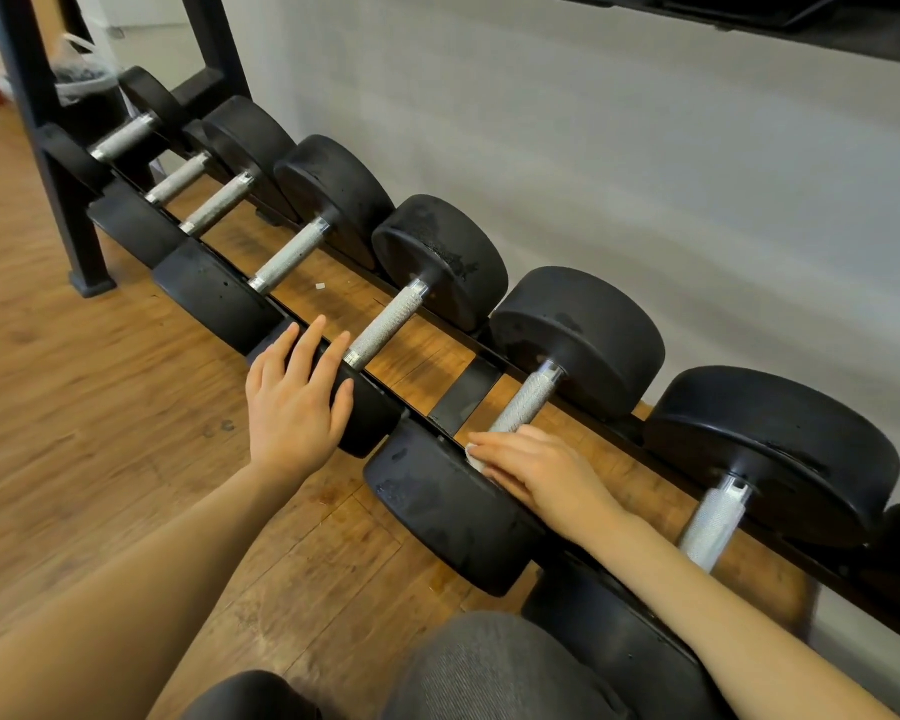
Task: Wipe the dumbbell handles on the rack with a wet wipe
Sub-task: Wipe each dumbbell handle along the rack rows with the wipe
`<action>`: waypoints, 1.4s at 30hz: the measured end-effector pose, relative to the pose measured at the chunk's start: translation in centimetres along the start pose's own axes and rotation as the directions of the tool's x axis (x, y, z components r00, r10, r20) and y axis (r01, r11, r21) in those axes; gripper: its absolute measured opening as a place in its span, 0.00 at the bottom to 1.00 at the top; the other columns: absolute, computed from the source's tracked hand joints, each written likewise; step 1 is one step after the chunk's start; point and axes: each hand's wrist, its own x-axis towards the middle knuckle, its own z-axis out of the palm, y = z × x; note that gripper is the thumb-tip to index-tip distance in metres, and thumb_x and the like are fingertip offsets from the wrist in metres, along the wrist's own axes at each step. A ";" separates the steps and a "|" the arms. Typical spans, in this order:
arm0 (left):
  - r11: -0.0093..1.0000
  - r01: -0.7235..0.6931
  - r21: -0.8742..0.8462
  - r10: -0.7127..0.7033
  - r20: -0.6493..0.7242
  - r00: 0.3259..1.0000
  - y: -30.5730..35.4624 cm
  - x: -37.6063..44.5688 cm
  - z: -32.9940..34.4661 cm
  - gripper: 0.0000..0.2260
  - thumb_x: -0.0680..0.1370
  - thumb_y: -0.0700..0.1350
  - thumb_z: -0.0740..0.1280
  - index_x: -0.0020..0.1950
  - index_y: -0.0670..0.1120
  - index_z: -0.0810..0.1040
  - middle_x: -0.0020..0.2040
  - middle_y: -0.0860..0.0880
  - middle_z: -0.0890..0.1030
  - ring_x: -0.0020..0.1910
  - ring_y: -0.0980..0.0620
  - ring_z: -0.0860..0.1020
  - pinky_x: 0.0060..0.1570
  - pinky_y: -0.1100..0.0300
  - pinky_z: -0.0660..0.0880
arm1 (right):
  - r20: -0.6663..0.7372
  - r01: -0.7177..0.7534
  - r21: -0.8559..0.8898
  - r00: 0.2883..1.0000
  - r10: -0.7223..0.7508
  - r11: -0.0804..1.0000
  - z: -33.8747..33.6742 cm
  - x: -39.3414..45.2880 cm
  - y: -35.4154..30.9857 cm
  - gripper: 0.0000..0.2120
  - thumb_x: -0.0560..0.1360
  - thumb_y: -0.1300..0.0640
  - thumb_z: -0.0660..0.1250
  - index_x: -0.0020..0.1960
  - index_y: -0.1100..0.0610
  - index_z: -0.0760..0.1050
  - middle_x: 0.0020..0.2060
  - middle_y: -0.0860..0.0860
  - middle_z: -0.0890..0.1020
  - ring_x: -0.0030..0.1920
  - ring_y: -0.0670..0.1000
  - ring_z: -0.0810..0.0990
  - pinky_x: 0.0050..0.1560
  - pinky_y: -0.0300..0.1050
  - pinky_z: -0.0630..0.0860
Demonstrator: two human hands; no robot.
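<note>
Below, our right hand [539, 472] presses a wet wipe [473, 455] around the near end of a knurled dumbbell handle [526, 402]; our left hand [294, 402], fingers straight, rests on the neighbouring dumbbell's head [370, 413]. We read no lettering.

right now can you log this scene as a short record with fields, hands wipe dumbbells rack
setting: dumbbell rack low above a wood floor, along a grey wall
dumbbells: a row of black-headed dumbbells with knurled metal handles
left hand: fingers straight, resting on the near head of a dumbbell
right hand: pressing a white wet wipe at the near end of the next handle
wipe contact: at the handle's lower end, by the near head
handles to the right: one more handle in view, untouched
</note>
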 end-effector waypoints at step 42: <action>0.999 -0.041 -0.013 0.041 -0.047 0.998 -0.2 0.1 0.1 0.23 0.80 0.53 0.56 0.72 0.45 0.73 0.73 0.41 0.70 0.72 0.36 0.65 0.66 0.39 0.62 | -0.153 -0.058 0.160 0.985 0.083 0.985 0.5 -1.5 0.9 0.02 0.78 0.47 0.66 0.50 0.42 0.77 0.48 0.50 0.79 0.50 0.46 0.81 0.53 0.48 0.80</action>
